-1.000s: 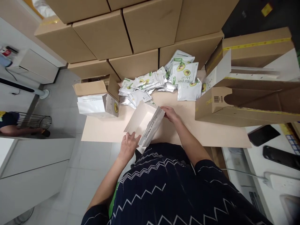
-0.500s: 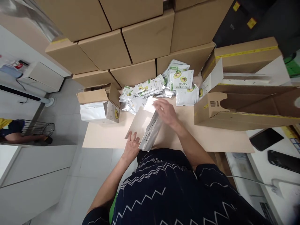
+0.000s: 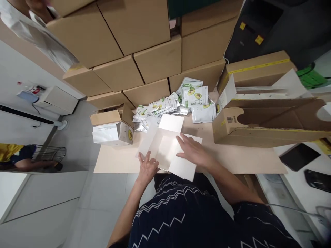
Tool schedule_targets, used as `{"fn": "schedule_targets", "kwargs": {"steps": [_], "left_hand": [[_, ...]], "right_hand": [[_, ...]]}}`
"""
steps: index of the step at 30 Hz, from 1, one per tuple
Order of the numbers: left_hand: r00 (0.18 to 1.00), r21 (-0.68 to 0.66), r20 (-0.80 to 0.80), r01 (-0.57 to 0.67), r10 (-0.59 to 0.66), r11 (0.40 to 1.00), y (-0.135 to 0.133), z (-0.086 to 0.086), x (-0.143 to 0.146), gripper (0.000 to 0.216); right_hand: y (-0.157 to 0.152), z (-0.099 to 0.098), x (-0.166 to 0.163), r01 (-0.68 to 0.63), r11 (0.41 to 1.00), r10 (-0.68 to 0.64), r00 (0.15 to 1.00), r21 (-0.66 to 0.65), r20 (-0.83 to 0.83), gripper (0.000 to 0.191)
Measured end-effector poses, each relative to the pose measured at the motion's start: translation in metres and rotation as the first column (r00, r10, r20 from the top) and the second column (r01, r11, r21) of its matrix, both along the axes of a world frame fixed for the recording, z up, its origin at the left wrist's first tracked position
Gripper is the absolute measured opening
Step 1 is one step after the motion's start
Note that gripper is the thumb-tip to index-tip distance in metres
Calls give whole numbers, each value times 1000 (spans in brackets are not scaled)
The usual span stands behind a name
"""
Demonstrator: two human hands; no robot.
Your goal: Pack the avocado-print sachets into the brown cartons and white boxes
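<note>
A white carton blank (image 3: 168, 148) lies opened out flat on the beige table (image 3: 232, 158), white inside facing up. My left hand (image 3: 148, 167) rests on its near left corner with fingers spread. My right hand (image 3: 192, 151) presses flat on its right panel, fingers stretched out. Behind the blank lies a heap of silver avocado-print pouches (image 3: 178, 101).
A small brown box with a white carton in it (image 3: 111, 125) stands at the table's left. A large open cardboard case (image 3: 266, 110) lies on its side at right. Stacked brown cartons (image 3: 144, 51) wall the back. Dark phones (image 3: 300, 156) lie at far right. Another person (image 3: 15, 156) sits at far left.
The carton, earlier folded up and held on edge with its printed side showing, has been spread flat on the table. Both hands now press on it with open fingers.
</note>
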State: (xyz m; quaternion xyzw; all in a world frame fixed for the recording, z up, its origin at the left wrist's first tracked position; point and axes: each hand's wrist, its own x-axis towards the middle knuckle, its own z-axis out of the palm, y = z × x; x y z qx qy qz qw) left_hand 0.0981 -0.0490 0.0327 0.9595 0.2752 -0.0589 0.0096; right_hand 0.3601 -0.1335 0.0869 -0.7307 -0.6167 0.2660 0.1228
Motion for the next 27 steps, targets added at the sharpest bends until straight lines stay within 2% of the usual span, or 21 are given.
{"fn": "schedule_targets", "kwargs": {"steps": [2,4,7,9,11,14,20,27], "left_hand": [[999,-18,6,-37,37,999,-11,-5,9,7],[997,-33,6,-76,76,997,-24,-11,20,7],[991,-45,5,-133,133,990,-37,-16,30,8],[989,-55,13,-149,150,987,-40,-15,28,12],[989,-57,36,-139,141,989,-38,-10,20,20],[990,-29,67,-123,124,992,-34,-1,2,27],[977,-49,54,-203,205,978,-34,0,-23,16],[958,-96,67,-273,280,957,-37,3,-26,16]], "right_hand": [[7,-30,7,141,988,-146,983,-57,-110,82],[18,-60,8,233,972,-235,943,-35,-234,87],[38,-96,4,327,941,-267,874,86,-406,89],[48,-110,2,386,916,-290,826,111,-483,88],[55,-116,0,419,901,-304,797,116,-523,85],[63,-115,-7,398,905,-261,799,152,-542,81],[87,-114,-37,281,949,-155,814,146,-560,81],[100,-116,-46,208,966,-91,828,152,-554,81]]}}
